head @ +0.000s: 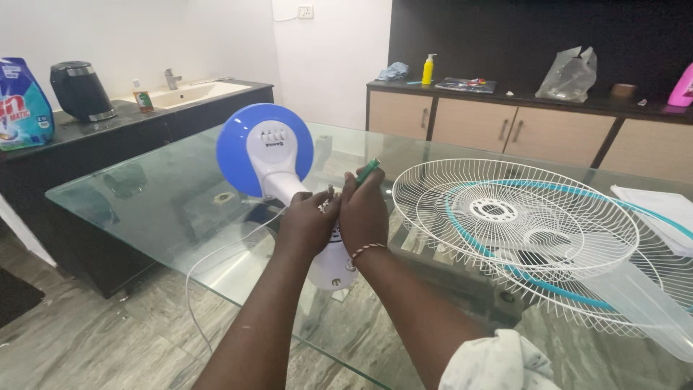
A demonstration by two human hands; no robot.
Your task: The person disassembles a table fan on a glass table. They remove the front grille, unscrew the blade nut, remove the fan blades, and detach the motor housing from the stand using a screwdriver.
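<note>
Gripped in the right hand (364, 213) is a green-handled screwdriver (367, 171), fingers curled shut around it with the handle poking up past the knuckles, while the left hand (307, 224) is wrapped closed around the white neck of the fan body (289, 170) right next to it, so both hands are basically touching each other over the same spot. From the head camera, that fan body is lying on its side on the glass table (130, 195), blue round motor housing facing away, white base near the table edge under the wrists, and its white cord (216, 253) loops off over the edge. Just to the right sit the white wire fan guards (520, 217) with a teal rim, stacked flat on the glass. Off to the left on the dark counter there's a black electric kettle (79, 90) and a detergent pouch (22, 101), with a sink (191, 92) behind.
</note>
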